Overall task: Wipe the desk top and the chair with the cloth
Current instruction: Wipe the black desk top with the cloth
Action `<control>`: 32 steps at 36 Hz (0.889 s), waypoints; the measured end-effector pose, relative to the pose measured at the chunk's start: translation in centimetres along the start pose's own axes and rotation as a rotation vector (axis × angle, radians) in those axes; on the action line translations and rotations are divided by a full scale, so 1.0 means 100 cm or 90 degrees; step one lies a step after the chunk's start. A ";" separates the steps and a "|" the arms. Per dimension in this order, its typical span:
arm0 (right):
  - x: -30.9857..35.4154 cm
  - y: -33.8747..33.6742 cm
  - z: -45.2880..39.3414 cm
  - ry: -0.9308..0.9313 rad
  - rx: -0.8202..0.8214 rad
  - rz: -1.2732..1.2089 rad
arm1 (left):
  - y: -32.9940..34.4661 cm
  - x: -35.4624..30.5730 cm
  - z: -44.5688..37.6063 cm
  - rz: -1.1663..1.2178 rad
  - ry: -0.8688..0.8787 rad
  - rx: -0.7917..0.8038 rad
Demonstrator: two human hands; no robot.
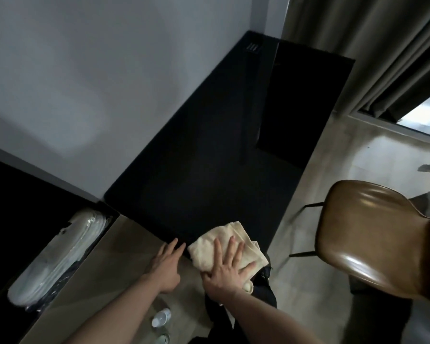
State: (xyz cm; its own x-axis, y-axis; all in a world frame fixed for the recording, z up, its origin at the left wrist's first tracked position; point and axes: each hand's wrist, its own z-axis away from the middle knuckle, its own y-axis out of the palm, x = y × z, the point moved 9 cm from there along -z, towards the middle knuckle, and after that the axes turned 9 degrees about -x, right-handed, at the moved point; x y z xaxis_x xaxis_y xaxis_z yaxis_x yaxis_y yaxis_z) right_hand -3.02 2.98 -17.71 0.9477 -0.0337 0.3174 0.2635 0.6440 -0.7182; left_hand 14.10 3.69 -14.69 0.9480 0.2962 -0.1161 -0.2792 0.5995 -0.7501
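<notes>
A black desk top (209,150) runs from the wall corner toward me. A cream cloth (221,240), folded, lies on its near edge. My right hand (227,265) presses flat on the cloth with fingers spread. My left hand (168,263) rests beside it, fingers extended, fingertips touching the desk's near edge, holding nothing. A brown leather chair (372,234) with thin black legs stands to the right of the desk, turned away from it.
A clear plastic bag of white items (60,256) lies at the left on a dark shelf. Small water bottles (161,317) stand on the floor below my arms. Grey curtains (372,50) and a window are at the right. A grey wall (109,70) backs the desk.
</notes>
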 end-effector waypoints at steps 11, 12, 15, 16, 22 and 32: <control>-0.017 -0.052 -0.038 0.045 0.001 -0.018 | -0.018 -0.028 -0.026 -0.009 0.006 -0.003; -0.021 -0.060 -0.045 0.053 0.001 -0.024 | -0.019 -0.031 -0.030 -0.010 0.006 -0.004; -0.032 -0.082 -0.067 0.073 -0.003 -0.033 | -0.022 -0.041 -0.041 0.001 -0.002 -0.002; -0.036 -0.090 -0.074 0.078 -0.007 -0.035 | -0.024 -0.045 -0.045 0.007 -0.005 0.001; -0.058 -0.129 -0.120 0.091 -0.024 -0.034 | -0.033 -0.072 -0.067 0.031 -0.030 0.027; -0.082 -0.188 -0.189 0.074 -0.016 -0.032 | -0.040 -0.091 -0.092 0.144 -0.149 0.078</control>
State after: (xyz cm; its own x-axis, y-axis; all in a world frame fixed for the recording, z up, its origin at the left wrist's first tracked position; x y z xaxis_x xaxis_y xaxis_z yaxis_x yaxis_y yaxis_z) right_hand -12.35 -23.35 -18.53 0.9473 -0.1540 0.2808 0.3139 0.6199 -0.7192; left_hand 7.94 -8.25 -16.64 0.8032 0.5860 -0.1070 -0.5081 0.5801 -0.6366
